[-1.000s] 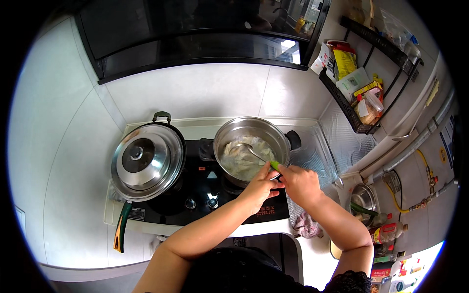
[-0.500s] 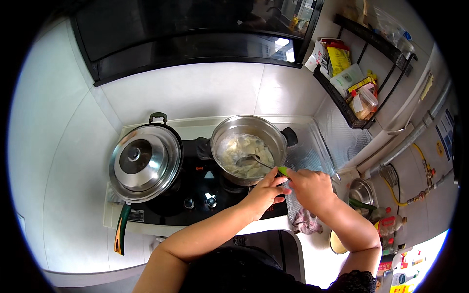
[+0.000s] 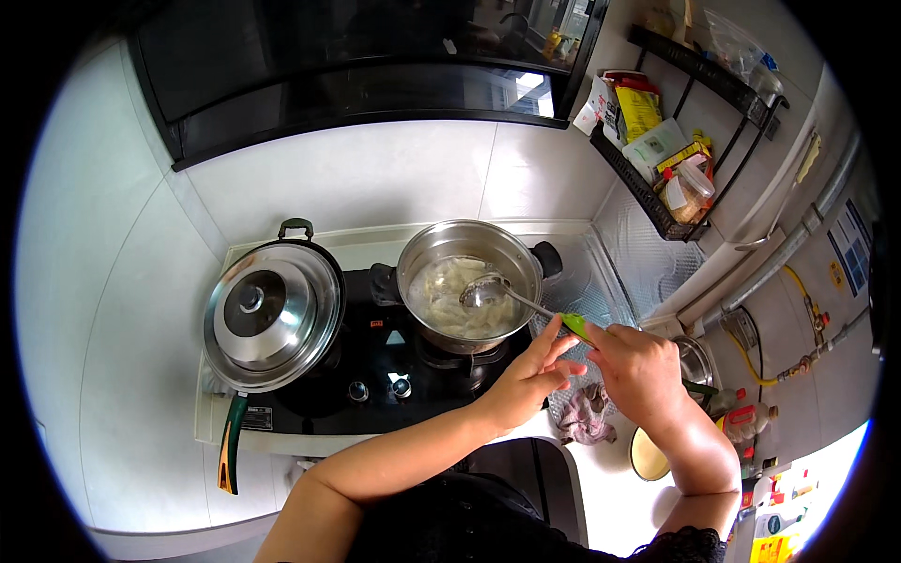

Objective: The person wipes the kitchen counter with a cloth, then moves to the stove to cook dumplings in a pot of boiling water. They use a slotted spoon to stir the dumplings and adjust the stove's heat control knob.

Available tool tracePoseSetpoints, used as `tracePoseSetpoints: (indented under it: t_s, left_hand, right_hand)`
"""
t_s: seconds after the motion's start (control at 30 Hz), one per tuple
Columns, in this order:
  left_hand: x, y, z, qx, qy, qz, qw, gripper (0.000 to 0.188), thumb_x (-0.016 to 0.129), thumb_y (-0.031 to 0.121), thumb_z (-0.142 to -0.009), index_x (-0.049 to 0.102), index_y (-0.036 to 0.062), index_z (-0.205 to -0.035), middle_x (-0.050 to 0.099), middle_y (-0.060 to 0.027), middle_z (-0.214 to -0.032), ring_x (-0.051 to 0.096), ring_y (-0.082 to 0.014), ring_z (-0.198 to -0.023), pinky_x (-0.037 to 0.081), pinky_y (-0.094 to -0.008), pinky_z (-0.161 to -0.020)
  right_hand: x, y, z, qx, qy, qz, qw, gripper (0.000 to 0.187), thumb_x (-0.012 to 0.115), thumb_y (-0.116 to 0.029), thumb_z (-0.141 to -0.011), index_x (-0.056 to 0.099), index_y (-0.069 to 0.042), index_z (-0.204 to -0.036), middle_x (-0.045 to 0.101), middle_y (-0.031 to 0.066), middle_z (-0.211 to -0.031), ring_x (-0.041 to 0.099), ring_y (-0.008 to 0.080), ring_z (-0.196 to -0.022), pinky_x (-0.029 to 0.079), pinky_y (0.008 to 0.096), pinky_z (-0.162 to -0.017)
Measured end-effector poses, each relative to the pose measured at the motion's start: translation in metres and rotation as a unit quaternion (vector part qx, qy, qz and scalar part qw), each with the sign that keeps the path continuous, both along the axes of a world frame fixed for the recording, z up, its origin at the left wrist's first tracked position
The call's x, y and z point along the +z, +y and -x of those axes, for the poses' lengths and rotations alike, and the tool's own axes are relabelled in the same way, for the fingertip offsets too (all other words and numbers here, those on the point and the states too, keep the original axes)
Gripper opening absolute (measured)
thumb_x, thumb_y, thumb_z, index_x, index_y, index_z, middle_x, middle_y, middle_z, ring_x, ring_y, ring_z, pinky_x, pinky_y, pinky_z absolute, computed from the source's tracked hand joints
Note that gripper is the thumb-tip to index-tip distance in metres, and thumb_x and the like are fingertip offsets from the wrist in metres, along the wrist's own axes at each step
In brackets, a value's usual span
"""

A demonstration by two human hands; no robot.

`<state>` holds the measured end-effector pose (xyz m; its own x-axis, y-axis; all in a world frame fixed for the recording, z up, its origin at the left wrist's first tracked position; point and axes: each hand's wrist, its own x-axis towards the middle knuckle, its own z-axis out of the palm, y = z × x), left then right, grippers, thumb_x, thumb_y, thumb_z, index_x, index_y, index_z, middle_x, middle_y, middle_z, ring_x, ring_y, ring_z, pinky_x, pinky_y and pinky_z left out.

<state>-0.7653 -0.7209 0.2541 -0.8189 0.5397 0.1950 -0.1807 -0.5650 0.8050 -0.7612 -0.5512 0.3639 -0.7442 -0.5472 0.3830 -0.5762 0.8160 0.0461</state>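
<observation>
A steel ladle with a green handle is in my right hand, whose fingers wrap round the handle's end. Its bowl hangs tilted over a steel pot, at or just above the cloudy liquid. Pale pieces resembling dumplings lie in that steaming liquid. My left hand is beside the green handle with fingers apart, holding nothing. One of its fingertips reaches the handle; whether it touches, I cannot tell.
A lidded pan stands left on the black cooktop, its handle jutting past the front edge. Right of the pot lie a cloth and a pale bowl. A black rack with packets hangs at upper right.
The ladle's bowl has risen out of the liquid, showing more of it. My right hand has moved right and slightly down with the handle. My left hand has shifted right too.
</observation>
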Motion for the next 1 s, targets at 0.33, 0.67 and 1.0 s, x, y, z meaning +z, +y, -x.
tracePoseSetpoints:
  t_s: [0.33,0.67,1.0]
  left_hand:
    - [-0.005,0.004,-0.003,-0.023,-0.004,-0.035,0.999,0.075,0.043,0.002,-0.098,-0.003,0.0204,-0.154,0.022,-0.0131,-0.156,0.05,-0.0181,-0.117,0.04,-0.0285,-0.094]
    - [-0.003,-0.002,-0.001,-0.018,-0.035,-0.017,0.999,0.075,0.042,0.002,-0.099,-0.005,0.0194,-0.154,0.022,-0.0131,-0.157,0.051,-0.0177,-0.119,0.04,-0.0285,-0.093]
    - [-0.015,-0.006,0.005,-0.011,-0.107,0.022,0.994,0.07,0.047,0.01,-0.099,0.007,0.0267,-0.154,0.029,-0.0075,-0.154,0.05,-0.0196,-0.122,0.04,-0.033,-0.099]
  right_hand:
    - [0.022,0.006,0.009,0.021,-0.056,-0.025,0.998,0.033,0.07,-0.018,-0.076,0.067,-0.015,-0.109,0.063,0.0056,-0.071,0.064,0.0263,-0.062,0.051,0.0374,-0.053]
    - [0.035,-0.001,0.03,0.001,-0.145,-0.031,0.989,0.029,0.075,-0.023,-0.074,0.073,-0.013,-0.101,0.069,0.0113,-0.08,0.065,0.0314,-0.07,0.052,0.0391,-0.062]
    - [-0.01,-0.002,0.038,0.025,-0.08,-0.077,0.994,0.019,0.065,-0.019,-0.081,0.066,-0.023,-0.1,0.064,0.0055,-0.068,0.066,0.0262,-0.062,0.052,0.0387,-0.054]
